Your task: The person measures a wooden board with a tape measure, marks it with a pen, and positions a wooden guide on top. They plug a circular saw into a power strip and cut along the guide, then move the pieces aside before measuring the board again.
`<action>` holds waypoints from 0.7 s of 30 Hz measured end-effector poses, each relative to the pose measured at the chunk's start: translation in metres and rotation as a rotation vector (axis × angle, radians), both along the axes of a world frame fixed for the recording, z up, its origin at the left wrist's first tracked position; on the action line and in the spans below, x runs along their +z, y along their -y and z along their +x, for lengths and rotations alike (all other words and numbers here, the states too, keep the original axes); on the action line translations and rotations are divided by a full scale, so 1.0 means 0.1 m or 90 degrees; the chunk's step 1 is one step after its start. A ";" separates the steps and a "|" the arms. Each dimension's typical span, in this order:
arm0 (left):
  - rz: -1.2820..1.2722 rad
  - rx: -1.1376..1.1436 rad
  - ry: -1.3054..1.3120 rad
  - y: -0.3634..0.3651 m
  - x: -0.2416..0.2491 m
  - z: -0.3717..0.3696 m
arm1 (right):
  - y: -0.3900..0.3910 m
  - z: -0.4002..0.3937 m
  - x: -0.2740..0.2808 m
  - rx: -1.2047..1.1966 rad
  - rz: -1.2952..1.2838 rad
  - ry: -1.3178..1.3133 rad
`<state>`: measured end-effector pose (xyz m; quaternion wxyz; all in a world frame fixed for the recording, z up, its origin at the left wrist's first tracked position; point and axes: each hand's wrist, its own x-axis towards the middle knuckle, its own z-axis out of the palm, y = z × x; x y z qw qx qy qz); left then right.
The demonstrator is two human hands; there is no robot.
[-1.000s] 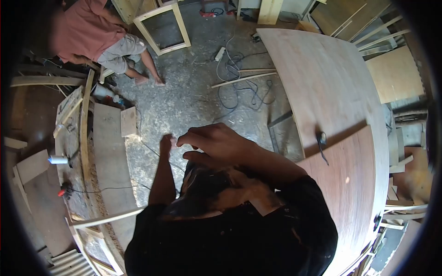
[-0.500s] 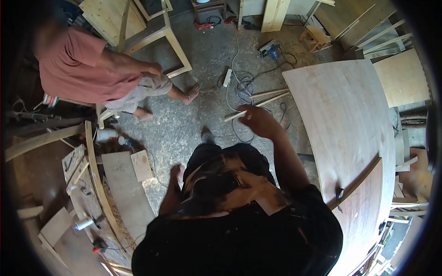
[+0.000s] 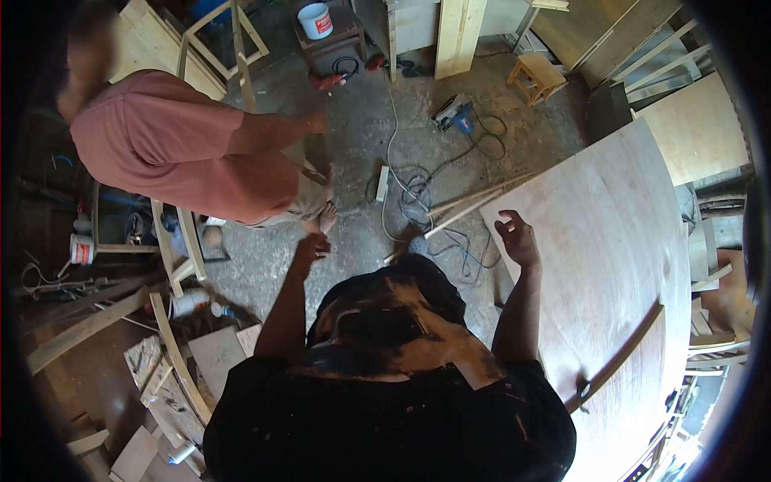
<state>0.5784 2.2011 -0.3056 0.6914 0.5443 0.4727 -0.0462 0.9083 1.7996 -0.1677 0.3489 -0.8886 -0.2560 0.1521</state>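
I look down over my dark shirt at a workshop floor. My right hand (image 3: 518,237) hovers with fingers spread at the left edge of a large curved plywood sheet (image 3: 618,225), just above its surface. My left hand (image 3: 312,245) hangs out in front over the concrete floor, fingers loosely bent, with nothing in it. It is close to the legs of a person in a red shirt (image 3: 161,153) who bends forward at the left. A dark wooden strip (image 3: 622,353) lies across the sheet near my right elbow.
Tangled cables (image 3: 418,201) and thin wooden slats (image 3: 470,209) lie on the floor ahead. A blue power saw (image 3: 456,112), a small stool (image 3: 536,76) and a white bucket (image 3: 315,20) stand farther back. Scrap boards and curved wood pieces (image 3: 173,353) crowd the left.
My view has moved forward. My right hand swung from in front of my chest out to the plywood edge, my left hand stretched forward, and the person in red came closer.
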 end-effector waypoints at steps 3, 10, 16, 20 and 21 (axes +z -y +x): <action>0.021 -0.126 -0.060 0.09 -0.19 0.26 | -0.29 0.30 -0.01 0.002 0.043 -0.050; -0.003 -0.046 -0.098 -0.18 -0.14 0.79 | -0.83 0.64 -0.02 0.088 0.034 -0.119; 0.000 -0.050 -0.059 -0.60 -0.13 1.47 | -1.51 0.82 -0.22 0.120 0.061 -0.156; -0.037 -0.101 -0.025 -0.88 -0.40 2.01 | -1.97 0.94 -0.45 0.129 0.046 -0.205; -0.041 -0.119 -0.002 -0.93 -0.47 2.13 | -2.08 0.93 -0.53 0.112 0.042 -0.213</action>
